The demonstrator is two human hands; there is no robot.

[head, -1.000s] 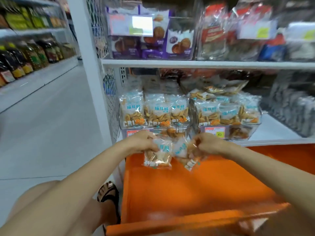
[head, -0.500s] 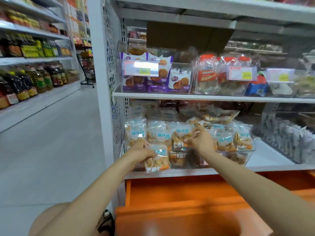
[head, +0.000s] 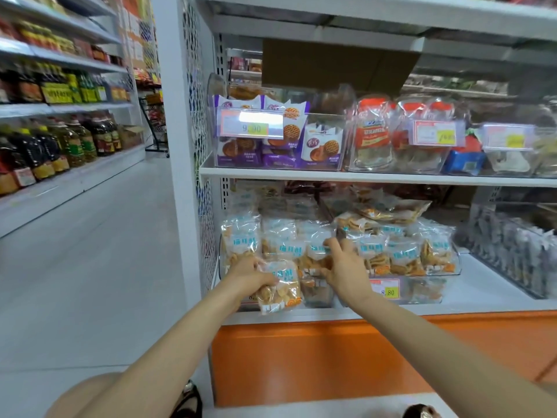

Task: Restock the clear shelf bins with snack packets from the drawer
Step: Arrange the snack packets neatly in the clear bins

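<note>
snack packets (head: 373,254) in shelf bins (head: 458,264) | drawer (head: 331,357) below shelf (head: 497,294)

Both arms reach forward, left hand (head: 250,274) gripping a packet (head: 281,292), right hand (head: 346,270) fingers (head: 333,244) and thumb pinching a second packet (head: 316,253)
</note>
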